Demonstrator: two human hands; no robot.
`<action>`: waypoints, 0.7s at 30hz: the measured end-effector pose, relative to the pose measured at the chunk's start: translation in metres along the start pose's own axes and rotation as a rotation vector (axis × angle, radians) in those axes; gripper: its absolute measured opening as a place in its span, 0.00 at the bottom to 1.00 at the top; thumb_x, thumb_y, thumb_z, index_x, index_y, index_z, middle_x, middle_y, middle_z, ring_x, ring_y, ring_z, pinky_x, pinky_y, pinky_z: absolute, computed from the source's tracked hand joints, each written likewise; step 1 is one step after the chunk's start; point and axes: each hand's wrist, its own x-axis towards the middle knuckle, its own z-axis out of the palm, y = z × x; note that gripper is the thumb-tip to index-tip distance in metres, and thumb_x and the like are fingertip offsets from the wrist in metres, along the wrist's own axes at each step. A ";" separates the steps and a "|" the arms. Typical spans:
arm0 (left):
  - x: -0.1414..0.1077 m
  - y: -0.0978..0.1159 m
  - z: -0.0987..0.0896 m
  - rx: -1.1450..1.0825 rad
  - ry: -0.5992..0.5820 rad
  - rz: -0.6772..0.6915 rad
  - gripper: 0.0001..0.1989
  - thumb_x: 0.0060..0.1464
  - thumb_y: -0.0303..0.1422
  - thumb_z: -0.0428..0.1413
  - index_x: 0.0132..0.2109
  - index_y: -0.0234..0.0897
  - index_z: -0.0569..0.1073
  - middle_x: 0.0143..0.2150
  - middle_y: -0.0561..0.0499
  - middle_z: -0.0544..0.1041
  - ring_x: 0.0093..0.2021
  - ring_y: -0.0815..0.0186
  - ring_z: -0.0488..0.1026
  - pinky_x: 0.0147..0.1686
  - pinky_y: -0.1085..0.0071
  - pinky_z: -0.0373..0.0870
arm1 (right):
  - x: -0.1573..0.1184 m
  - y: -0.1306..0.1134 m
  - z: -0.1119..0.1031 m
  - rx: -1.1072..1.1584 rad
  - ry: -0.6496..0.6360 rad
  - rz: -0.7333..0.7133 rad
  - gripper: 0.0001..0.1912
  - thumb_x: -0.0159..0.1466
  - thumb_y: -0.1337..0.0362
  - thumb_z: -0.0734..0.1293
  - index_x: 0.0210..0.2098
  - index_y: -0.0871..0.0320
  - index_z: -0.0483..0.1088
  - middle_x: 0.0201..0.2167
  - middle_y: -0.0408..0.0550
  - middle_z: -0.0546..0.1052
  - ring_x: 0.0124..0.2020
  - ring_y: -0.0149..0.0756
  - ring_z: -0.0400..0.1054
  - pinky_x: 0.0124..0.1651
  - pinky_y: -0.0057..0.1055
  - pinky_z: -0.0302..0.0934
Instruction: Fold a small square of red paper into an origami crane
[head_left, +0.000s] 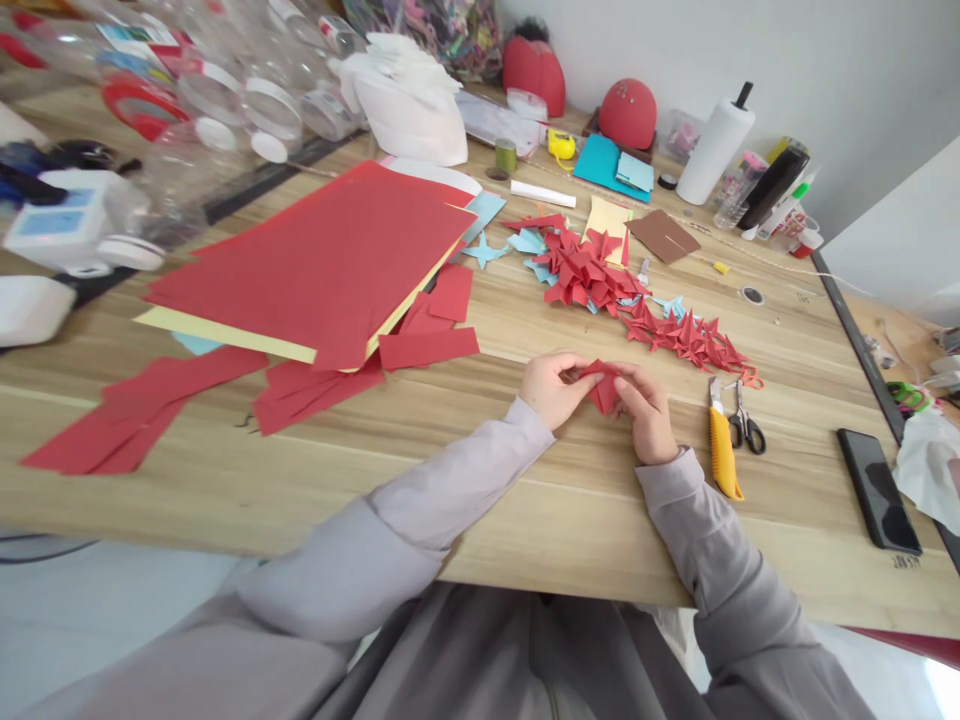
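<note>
Together, left hand (pixel 555 390) and right hand (pixel 646 412) angled inward; fingers (pixel 626 378) pinching folded red paper (pixel 604 390) above wooden table (pixel 480 480).

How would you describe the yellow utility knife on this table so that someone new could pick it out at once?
On the wooden work table, look just to the right of the person's right hand. A utility knife lies there with a yellow body and its metal blade end pointing away from the person. It is the yellow tool directly left of the black-handled scissors.
</note>
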 end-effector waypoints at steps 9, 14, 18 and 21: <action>-0.005 0.006 0.000 0.105 -0.021 0.175 0.06 0.46 0.32 0.57 0.29 0.33 0.76 0.28 0.47 0.75 0.28 0.68 0.71 0.28 0.73 0.67 | 0.002 0.006 0.004 -0.124 0.045 -0.063 0.14 0.58 0.55 0.63 0.37 0.59 0.69 0.19 0.39 0.67 0.19 0.25 0.57 0.21 0.25 0.53; -0.003 0.002 0.001 0.122 -0.006 0.192 0.06 0.46 0.32 0.57 0.26 0.34 0.75 0.25 0.50 0.74 0.26 0.69 0.69 0.26 0.73 0.65 | 0.001 0.003 0.005 -0.133 0.044 -0.038 0.14 0.59 0.55 0.63 0.35 0.60 0.69 0.19 0.39 0.67 0.18 0.25 0.57 0.20 0.24 0.53; -0.003 0.001 0.001 0.116 -0.002 0.163 0.05 0.45 0.31 0.58 0.27 0.34 0.75 0.25 0.50 0.74 0.26 0.69 0.69 0.25 0.74 0.65 | 0.000 0.001 0.005 -0.085 0.024 -0.021 0.12 0.58 0.58 0.63 0.36 0.60 0.68 0.19 0.39 0.67 0.18 0.26 0.58 0.20 0.25 0.53; -0.004 0.002 0.001 0.098 -0.010 0.148 0.04 0.45 0.30 0.58 0.28 0.34 0.76 0.26 0.50 0.74 0.26 0.69 0.70 0.26 0.74 0.66 | 0.001 0.001 0.005 -0.064 0.022 -0.028 0.11 0.56 0.60 0.65 0.36 0.59 0.67 0.18 0.38 0.67 0.18 0.26 0.59 0.20 0.25 0.53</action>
